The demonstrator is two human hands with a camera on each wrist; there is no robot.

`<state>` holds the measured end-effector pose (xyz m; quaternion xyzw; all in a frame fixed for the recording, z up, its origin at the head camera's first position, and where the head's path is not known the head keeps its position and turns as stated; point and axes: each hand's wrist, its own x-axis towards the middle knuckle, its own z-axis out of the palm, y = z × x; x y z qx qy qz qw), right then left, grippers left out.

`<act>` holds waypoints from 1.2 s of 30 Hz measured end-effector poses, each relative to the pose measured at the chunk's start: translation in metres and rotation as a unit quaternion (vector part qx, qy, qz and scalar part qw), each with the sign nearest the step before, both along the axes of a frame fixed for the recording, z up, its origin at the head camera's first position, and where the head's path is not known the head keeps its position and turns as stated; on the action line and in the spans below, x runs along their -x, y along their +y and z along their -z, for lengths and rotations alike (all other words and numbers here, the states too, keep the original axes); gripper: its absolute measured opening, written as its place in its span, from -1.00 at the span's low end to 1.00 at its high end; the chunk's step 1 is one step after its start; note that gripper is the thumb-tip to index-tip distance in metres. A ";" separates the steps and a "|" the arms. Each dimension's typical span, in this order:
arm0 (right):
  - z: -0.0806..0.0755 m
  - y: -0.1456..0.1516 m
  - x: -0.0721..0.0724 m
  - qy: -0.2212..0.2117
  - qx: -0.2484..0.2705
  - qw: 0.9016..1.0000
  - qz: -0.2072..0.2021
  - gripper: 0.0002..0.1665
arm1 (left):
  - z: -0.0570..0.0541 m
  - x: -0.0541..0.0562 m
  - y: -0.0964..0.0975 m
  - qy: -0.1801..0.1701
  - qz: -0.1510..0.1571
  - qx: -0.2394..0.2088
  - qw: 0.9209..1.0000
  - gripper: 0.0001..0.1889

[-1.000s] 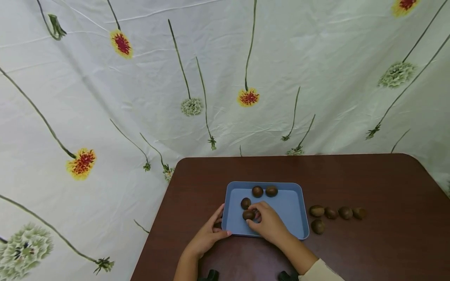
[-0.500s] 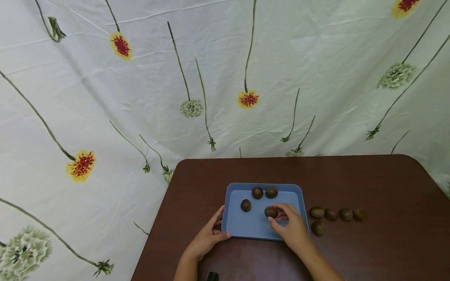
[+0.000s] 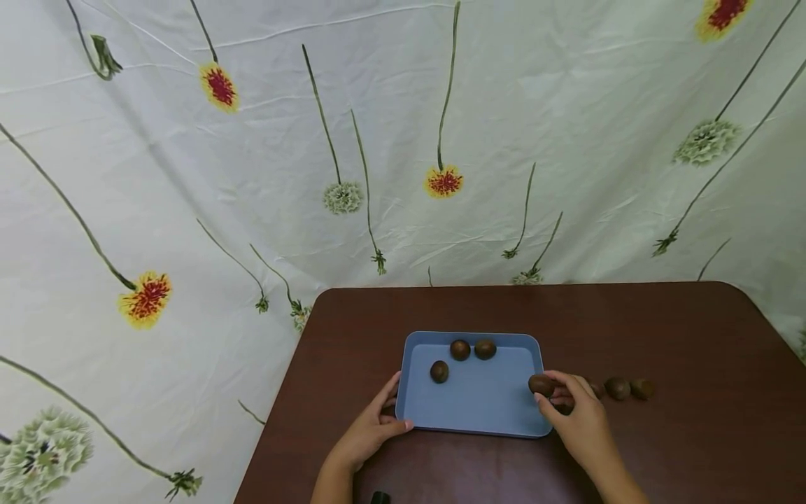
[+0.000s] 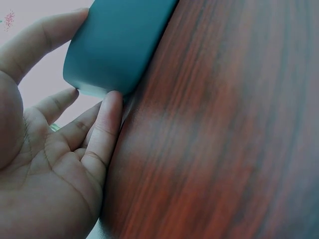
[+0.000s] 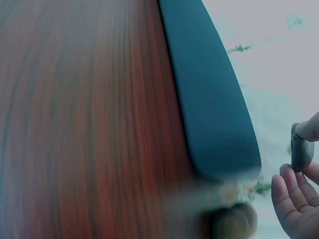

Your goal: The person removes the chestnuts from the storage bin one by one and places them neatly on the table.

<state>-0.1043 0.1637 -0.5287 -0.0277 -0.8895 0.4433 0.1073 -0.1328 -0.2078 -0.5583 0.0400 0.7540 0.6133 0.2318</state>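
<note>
A shallow blue tray (image 3: 474, 400) lies on the dark wooden table, with three brown chestnuts (image 3: 460, 350) sitting toward its far left part. My left hand (image 3: 370, 432) holds the tray's near left corner, thumb on the front side and fingers along the left wall; the left wrist view shows the fingertips against the tray's outer wall (image 4: 112, 45). Over the tray's right rim, my right hand (image 3: 584, 423) pinches another chestnut (image 3: 541, 384) between thumb and fingers. The right wrist view shows this pinched chestnut (image 5: 301, 152) raised above the table.
To the right of the tray, several more chestnuts (image 3: 618, 388) lie on the table (image 3: 705, 448), some partly hidden by my right hand. A small black object (image 3: 380, 498) shows at the bottom edge. Behind the table hangs a white flower-print cloth (image 3: 491, 91).
My right hand has picked the front chestnut from the tray's left part and carried it rightward to the right rim. My left hand has stayed at the corner.
</note>
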 end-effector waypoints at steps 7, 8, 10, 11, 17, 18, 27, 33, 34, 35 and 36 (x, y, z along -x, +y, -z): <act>0.001 0.033 -0.009 -0.040 -0.019 0.998 0.034 -0.45 | 0.001 0.000 0.000 0.003 -0.003 0.003 1.000 -0.02; 0.002 0.038 -0.011 -0.051 -0.021 0.998 0.037 -0.43 | 0.001 0.000 0.000 0.003 -0.003 0.003 1.000 -0.01; 0.004 0.047 -0.013 -0.068 -0.028 0.996 0.042 -0.40 | 0.002 0.000 0.000 0.003 -0.003 0.002 1.000 -0.01; 0.006 0.052 -0.015 -0.076 -0.029 0.996 0.043 -0.38 | 0.002 0.000 0.000 0.003 -0.003 0.002 1.000 -0.01; 0.015 0.073 -0.020 -0.106 -0.035 0.993 0.037 -0.29 | 0.001 0.000 0.000 0.002 0.001 -0.003 1.000 -0.02; 0.016 0.075 -0.021 -0.110 -0.036 0.993 0.035 -0.28 | 0.002 0.001 0.000 0.001 0.002 -0.003 1.000 -0.02; 0.019 0.085 -0.021 -0.154 -0.050 0.987 0.006 -0.21 | 0.003 0.001 0.000 0.007 0.001 -0.001 1.000 -0.03; 0.023 0.087 -0.016 -0.178 -0.058 0.982 -0.012 -0.18 | 0.003 0.001 0.001 0.012 -0.002 0.007 1.000 -0.03; 0.023 0.088 -0.015 -0.180 -0.060 0.982 -0.015 -0.18 | 0.003 0.001 0.001 0.011 -0.002 0.007 1.000 -0.02; 0.024 0.088 -0.015 -0.183 -0.061 0.981 -0.019 -0.18 | 0.003 0.001 0.001 0.010 -0.003 0.007 1.000 -0.02; 0.025 0.089 -0.014 -0.184 -0.063 0.981 -0.022 -0.19 | 0.003 0.001 0.001 0.010 -0.004 0.007 1.000 -0.02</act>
